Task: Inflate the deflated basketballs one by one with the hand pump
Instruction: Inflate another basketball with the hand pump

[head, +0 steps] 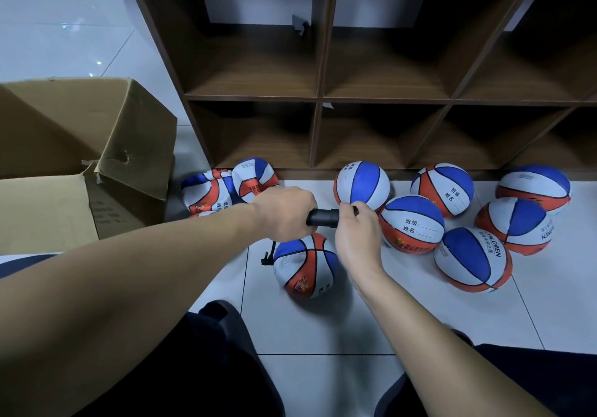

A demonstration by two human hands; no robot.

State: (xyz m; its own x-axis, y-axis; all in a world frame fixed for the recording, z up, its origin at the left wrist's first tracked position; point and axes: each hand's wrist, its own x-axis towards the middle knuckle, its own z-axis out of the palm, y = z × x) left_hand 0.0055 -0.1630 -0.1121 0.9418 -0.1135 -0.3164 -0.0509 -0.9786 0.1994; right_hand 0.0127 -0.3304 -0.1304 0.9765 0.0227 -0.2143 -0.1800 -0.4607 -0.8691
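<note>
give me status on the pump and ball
Left hand and right hand both grip the pump. Hose runs to the ball below. Nothing in the way.

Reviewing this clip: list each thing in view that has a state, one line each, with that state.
Hand pump: held level by both hands above the floor ball.
Left hand: gripping one pump end.
Right hand: gripping the other end.
Ball under pump: partly soft, hose beside it.
Balls by the box: crumpled, deflated.
Balls at right: round, inflated.
Cardboard box: open.
</note>
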